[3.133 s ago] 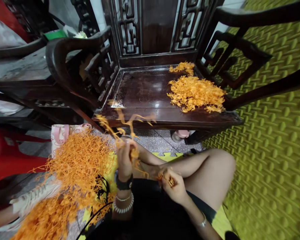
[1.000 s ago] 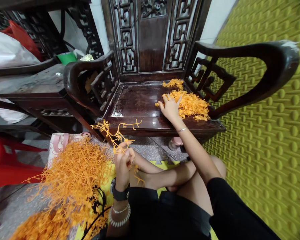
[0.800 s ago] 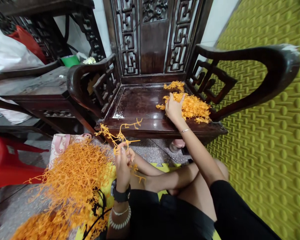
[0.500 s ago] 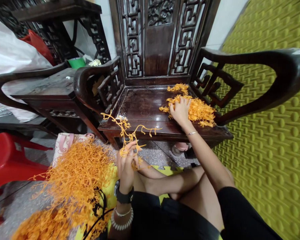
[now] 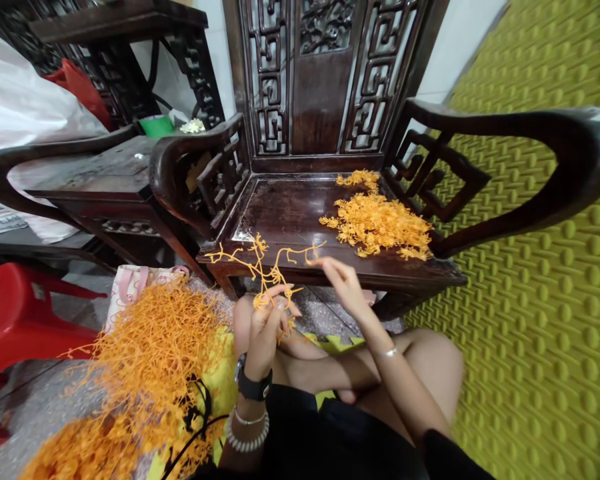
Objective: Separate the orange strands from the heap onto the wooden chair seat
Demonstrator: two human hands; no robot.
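Orange strands (image 5: 260,263) are pinched as a branching sprig between the closed fingertips of the left hand (image 5: 265,327), which is held up just near the front edge of the dark wooden chair (image 5: 290,213); the sprig's arms spread left and right above that hand. The right hand (image 5: 343,283) is held loosely apart, with nothing gripped, its fingertips touching or almost touching the rightmost tip of the sprig. A small heap of plucked pieces (image 5: 377,223) is seen on the far right of the seat, with a smaller clump (image 5: 357,179) just behind it, so some of the work appears done. Much more seems left: a large tangled pile (image 5: 150,353) is spread on the floor at the near left, next to a pink-handled bag (image 5: 130,283) and a red stool (image 5: 15,313). A green studded mat (image 5: 530,300) is laid over the floor at the right. Compared with half a second earlier, the right hand has been lifted off the heap on the seat and drawn back toward the near side, to the sprig; the heap is left uncovered where it lay. The left hand has been kept in nearly the same place, clamped on the same sprig, though the strands are tilted a little differently. The view has barely shifted
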